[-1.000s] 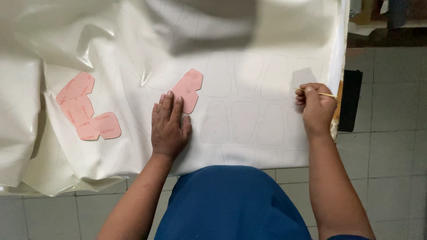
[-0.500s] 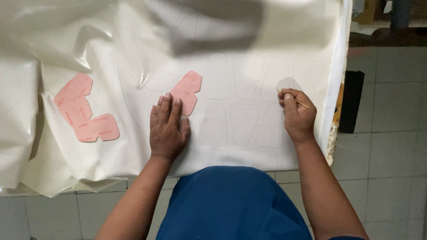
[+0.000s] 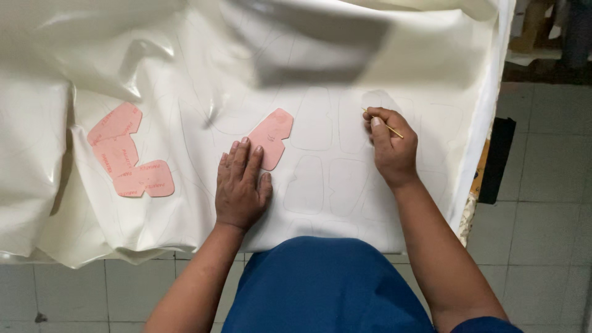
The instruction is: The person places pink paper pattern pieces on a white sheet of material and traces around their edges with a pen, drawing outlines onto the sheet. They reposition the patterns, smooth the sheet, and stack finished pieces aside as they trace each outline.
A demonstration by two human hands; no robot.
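Three pink pattern pieces [image 3: 126, 154] lie on the left of my shiny cream sheet [image 3: 74, 74], not in use. My left hand [image 3: 239, 185] lies flat, fingers spread, touching one pink pattern [image 3: 271, 137]. Many shapes [image 3: 324, 160] are already drawn; the creased left side looks blank. My right hand [image 3: 390, 145] pinches a thin pencil [image 3: 383, 123]. Grey floor tiles [image 3: 542, 216] show on the right.

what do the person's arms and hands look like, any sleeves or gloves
Both are bare: no gloves, rings, watch or bracelets show on the left hand or the right hand. The forearms are uncovered too; only a dark blue sleeve edge shows high on the right arm.
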